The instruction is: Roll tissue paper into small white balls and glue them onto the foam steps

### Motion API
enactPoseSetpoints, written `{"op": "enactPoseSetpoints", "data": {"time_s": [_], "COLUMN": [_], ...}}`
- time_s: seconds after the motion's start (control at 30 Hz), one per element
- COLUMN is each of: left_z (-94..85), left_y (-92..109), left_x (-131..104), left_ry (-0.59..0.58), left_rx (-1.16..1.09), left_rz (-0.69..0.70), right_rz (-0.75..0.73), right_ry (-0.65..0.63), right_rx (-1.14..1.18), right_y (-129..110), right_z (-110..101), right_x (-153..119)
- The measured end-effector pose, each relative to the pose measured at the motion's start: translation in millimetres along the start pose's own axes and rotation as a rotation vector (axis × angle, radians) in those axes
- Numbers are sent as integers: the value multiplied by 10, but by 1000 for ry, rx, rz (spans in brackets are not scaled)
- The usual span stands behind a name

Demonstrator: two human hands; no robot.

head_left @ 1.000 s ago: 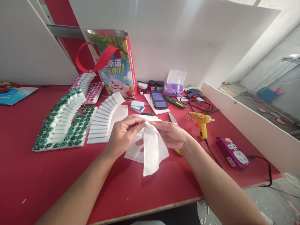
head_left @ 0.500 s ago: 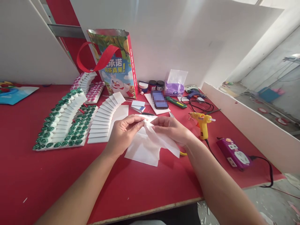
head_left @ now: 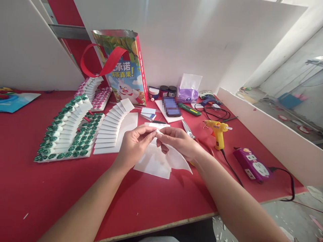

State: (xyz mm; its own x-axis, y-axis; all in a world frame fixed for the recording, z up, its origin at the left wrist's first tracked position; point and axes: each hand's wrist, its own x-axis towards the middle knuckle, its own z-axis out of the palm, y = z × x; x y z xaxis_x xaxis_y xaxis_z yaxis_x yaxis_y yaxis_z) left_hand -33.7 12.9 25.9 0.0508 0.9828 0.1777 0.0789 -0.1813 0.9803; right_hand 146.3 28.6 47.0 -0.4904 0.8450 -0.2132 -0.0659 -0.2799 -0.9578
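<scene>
My left hand (head_left: 135,144) pinches one gathered end of a thin white sheet (head_left: 178,159) between thumb and fingers. Fingertip to fingertip with it, my right hand (head_left: 180,141) grips the same bunched end, and the loose part of the sheet hangs below the right palm. Under both hands, more white sheets (head_left: 153,164) lie flat on the red table (head_left: 141,205). Pliers with red handles (head_left: 188,129) lie just beyond my right hand, partly hidden by it.
Left stand stepped white pieces (head_left: 108,131) and a green-rosette piece (head_left: 60,134). Behind are a printed bag (head_left: 126,74), a phone (head_left: 171,107) and a purple tissue pack (head_left: 188,94). On the right are a yellow glue gun (head_left: 219,134) and a purple power strip (head_left: 253,166).
The sheet's end is bunched more tightly between my fingertips, and its loose part has swung lower. My right hand's fingers have curled under, and more of the pliers shows.
</scene>
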Motion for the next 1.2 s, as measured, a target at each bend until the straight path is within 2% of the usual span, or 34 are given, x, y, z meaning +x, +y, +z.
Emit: {"op": "enactPoseSetpoints", "data": {"time_s": [0.17,0.3,0.37,0.57,0.63,0.7,0.83,1.07,1.13,1.2], "left_z": [40,96,125,172,177,176,153,103,99,95], "left_y": [-9,-10,-12,-58,-73,-76,-51,-74,-88,-85], "left_x": [-8,-44,-67,-92,-88,-87,-82,-18,-5,-2], "left_ry": [62,96,122,212,203,167,106,16,4,14], "left_rx": [-77,-83,-17,355,392,377,255,-113,-159,-148], "left_rz": [-114,-125,-45,442,522,538,415,-23,-49,-11], "right_rz": [-99,-233,-290,-339,-337,-341,-355,-399,-429,-454], "right_ry": [224,424,451,359,375,389,395,387,371,352], "right_rx": [-328,-547,-612,-567,-534,-507,-550,-684,-709,-725], "right_y": [35,79,93,104,104,99,81,82,92,104], "right_z": [57,149,189,198,174,152,137,135,127,124], "right_x": [-6,-38,-61,-74,-65,-62,-79,-84,-80,-84]}}
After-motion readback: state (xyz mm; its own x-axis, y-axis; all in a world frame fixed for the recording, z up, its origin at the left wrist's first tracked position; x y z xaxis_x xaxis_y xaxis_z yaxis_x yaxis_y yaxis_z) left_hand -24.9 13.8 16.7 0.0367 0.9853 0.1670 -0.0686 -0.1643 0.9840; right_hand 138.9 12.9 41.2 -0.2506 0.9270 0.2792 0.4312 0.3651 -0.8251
